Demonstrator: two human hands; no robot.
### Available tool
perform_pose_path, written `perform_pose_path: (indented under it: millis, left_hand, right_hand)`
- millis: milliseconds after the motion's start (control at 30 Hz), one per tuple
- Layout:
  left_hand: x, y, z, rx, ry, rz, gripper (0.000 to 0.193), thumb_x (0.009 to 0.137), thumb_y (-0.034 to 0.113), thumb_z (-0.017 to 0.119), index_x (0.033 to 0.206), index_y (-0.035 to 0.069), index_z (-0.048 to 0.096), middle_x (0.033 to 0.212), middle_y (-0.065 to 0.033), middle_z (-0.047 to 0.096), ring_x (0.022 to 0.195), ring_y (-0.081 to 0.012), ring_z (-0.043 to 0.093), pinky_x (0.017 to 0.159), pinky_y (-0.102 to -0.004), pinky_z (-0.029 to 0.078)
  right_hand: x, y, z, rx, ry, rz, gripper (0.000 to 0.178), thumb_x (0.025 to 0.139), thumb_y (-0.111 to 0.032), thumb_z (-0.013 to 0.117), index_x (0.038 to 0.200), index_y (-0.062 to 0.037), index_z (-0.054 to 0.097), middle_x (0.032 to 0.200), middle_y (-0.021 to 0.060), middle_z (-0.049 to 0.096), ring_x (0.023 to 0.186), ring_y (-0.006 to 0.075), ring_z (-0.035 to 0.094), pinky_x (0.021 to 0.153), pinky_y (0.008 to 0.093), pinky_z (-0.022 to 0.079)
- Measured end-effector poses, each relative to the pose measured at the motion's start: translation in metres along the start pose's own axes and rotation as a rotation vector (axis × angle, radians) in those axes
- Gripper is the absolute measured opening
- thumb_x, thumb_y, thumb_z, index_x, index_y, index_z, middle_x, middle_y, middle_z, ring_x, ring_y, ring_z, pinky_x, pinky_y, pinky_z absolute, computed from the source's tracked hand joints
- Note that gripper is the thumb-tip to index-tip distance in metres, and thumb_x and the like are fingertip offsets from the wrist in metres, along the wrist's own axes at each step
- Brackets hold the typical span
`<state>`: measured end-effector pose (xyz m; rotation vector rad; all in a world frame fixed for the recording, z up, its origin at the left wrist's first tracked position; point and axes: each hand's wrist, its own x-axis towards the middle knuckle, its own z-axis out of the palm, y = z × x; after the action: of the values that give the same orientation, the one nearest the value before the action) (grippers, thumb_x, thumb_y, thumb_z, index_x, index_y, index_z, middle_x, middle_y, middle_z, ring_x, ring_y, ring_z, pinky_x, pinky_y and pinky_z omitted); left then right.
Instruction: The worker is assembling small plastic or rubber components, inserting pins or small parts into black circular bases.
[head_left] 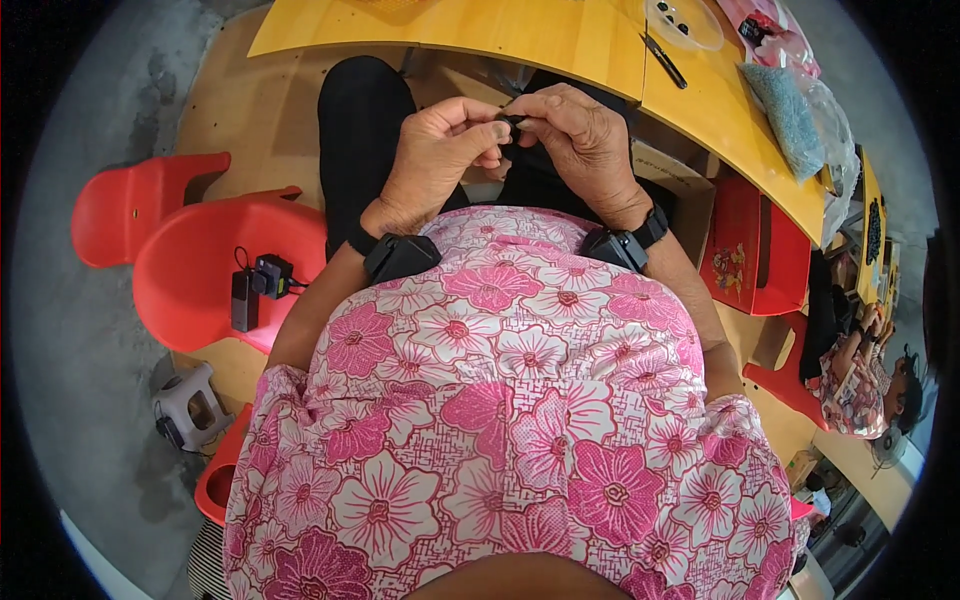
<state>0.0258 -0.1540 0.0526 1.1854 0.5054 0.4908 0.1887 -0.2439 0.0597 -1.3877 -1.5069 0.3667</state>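
Over my lap, just short of the yellow table's near edge, both hands meet fingertip to fingertip. Between them is a small black piece [514, 121], mostly covered by the fingers; its kind is too small to make out. My left hand [443, 150] pinches it from the left with thumb and forefinger. My right hand [572, 135] is closed on its right side, with thumb and forefinger pressed together. Each wrist wears a black strap with a dark box-shaped device.
The yellow table [560, 45] holds a clear round dish [690, 30] with small black pieces, a black pen-like tool [664, 62] and a bag of blue-grey beads [785, 115]. Red chairs [190, 260] stand at left, one carrying black devices. Another person sits at far right.
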Motion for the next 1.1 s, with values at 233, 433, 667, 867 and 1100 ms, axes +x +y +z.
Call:
perform_pose_path:
  millis: [233, 433, 667, 867, 1100]
  left_hand:
    - [0.002, 0.003, 0.002, 0.196, 0.053, 0.106, 0.013, 0.086, 0.008, 0.062, 0.095, 0.000, 0.062, 0.074, -0.0005, 0.060, 0.066, -0.0050, 0.055, 0.061, -0.0188, 0.047]
    - [0.002, -0.001, 0.003, 0.059, 0.079, 0.034, 0.014, 0.086, 0.007, 0.062, 0.097, -0.001, 0.061, 0.077, -0.0014, 0.061, 0.066, -0.0059, 0.056, 0.061, -0.0194, 0.047]
    - [0.003, 0.000, 0.004, 0.064, 0.077, 0.077, 0.015, 0.086, 0.006, 0.062, 0.099, 0.000, 0.061, 0.078, -0.0018, 0.061, 0.067, -0.0063, 0.056, 0.062, -0.0196, 0.047]
    - [0.003, 0.004, 0.004, 0.227, 0.077, 0.199, 0.016, 0.084, 0.003, 0.063, 0.099, -0.001, 0.062, 0.079, -0.0020, 0.062, 0.069, -0.0062, 0.057, 0.063, -0.0189, 0.048]
    - [0.003, 0.001, -0.001, 0.236, 0.066, 0.266, 0.017, 0.082, 0.000, 0.064, 0.100, -0.001, 0.062, 0.083, -0.0028, 0.063, 0.070, -0.0067, 0.058, 0.064, -0.0187, 0.049]
  right_hand:
    - [0.005, -0.001, -0.001, -0.158, -0.021, -0.108, 0.028, 0.073, 0.007, 0.061, 0.097, -0.0087, 0.064, 0.082, 0.0064, 0.061, 0.068, 0.0164, 0.063, 0.061, 0.0245, 0.052]
    - [-0.004, 0.003, 0.010, 0.081, 0.053, 0.010, 0.025, 0.079, 0.007, 0.058, 0.099, -0.0067, 0.066, 0.083, 0.0064, 0.062, 0.069, 0.0129, 0.063, 0.060, 0.0227, 0.052]
    - [-0.004, 0.001, 0.011, 0.523, 0.097, 0.256, 0.016, 0.085, -0.002, 0.059, 0.099, 0.0005, 0.067, 0.084, 0.0045, 0.063, 0.071, 0.0103, 0.061, 0.063, 0.0204, 0.050]
    - [-0.004, 0.005, 0.009, 0.913, 0.067, 0.536, 0.016, 0.085, -0.004, 0.061, 0.098, 0.0025, 0.065, 0.086, 0.0072, 0.065, 0.072, 0.0117, 0.061, 0.068, 0.0230, 0.051]
    - [-0.004, 0.001, 0.009, 0.943, 0.055, 0.562, 0.015, 0.086, -0.005, 0.060, 0.098, 0.0040, 0.063, 0.086, 0.0085, 0.065, 0.074, 0.0119, 0.061, 0.071, 0.0236, 0.052]
